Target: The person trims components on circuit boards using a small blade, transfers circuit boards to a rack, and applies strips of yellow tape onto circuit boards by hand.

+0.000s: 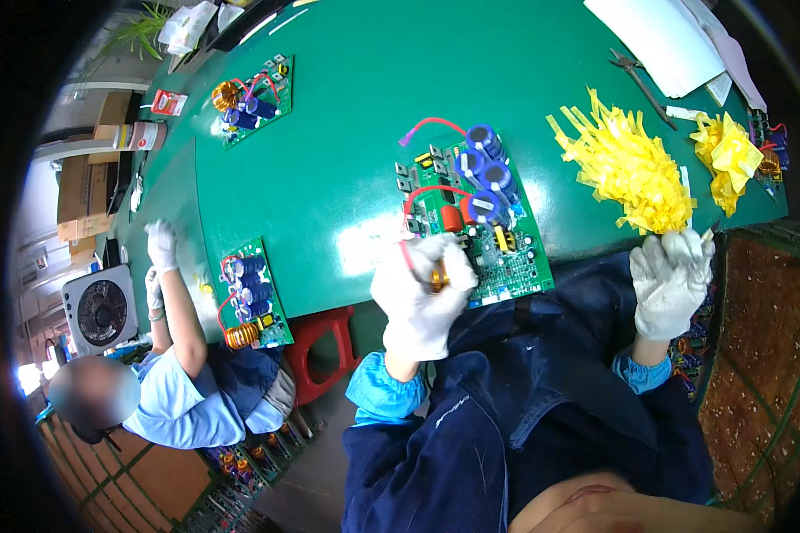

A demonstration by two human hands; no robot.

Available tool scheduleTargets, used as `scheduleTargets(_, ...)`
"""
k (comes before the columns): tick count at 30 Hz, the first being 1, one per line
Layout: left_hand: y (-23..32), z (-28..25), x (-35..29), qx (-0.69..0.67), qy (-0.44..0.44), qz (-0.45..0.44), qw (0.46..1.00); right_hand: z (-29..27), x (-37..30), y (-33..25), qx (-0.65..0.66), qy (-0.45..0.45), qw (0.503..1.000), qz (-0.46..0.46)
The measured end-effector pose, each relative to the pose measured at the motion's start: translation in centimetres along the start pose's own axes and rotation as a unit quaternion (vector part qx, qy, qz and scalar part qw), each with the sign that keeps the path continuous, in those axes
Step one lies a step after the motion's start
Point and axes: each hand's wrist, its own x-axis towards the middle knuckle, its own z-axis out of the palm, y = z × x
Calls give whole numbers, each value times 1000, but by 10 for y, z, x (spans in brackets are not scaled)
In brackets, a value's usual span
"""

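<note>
In front of me a green circuit board (526, 259) lies on the green table, with several blue capacitors (498, 178), a red part and two red wires. My left hand (420, 302), in a white glove, is closed round a copper-wound coil (440, 276) at the board's near left corner. The hand hides much of the coil. My right hand (668, 286), also gloved, is at the table's near edge, touching the lower end of a heap of yellow tape strips (627, 169). Its fingers are bent together; what is between them is hidden.
A smaller yellow bunch (727, 160), pliers (644, 89) and white sheets (662, 44) lie at the right. Other boards lie at far left (262, 99) and near left (256, 298). A co-worker (187, 382) in light blue sits left, beside a red stool (324, 351).
</note>
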Motion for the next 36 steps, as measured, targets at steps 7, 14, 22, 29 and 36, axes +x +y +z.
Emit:
scheduleTargets(7, -54, 0, -21, -240, -35, -301, 922, -1, 23, 29, -396, 47, 917, -1)
scheduleTargets(14, -70, 16, -33, 219, -311, -133, 915, -1, 30, 50, -557, 77, 824, 72)
scheduleTargets(22, -114, 30, -73, -142, -212, -261, 931, -23, 32, 60, -410, 42, 911, 9)
scheduleTargets(29, -99, 28, -75, -336, -182, -358, 852, -35, 31, 61, -325, 21, 945, -2)
scheduleTargets(36, -126, 34, -99, -697, -37, -436, 569, -40, 31, 62, -360, 8, 932, -47)
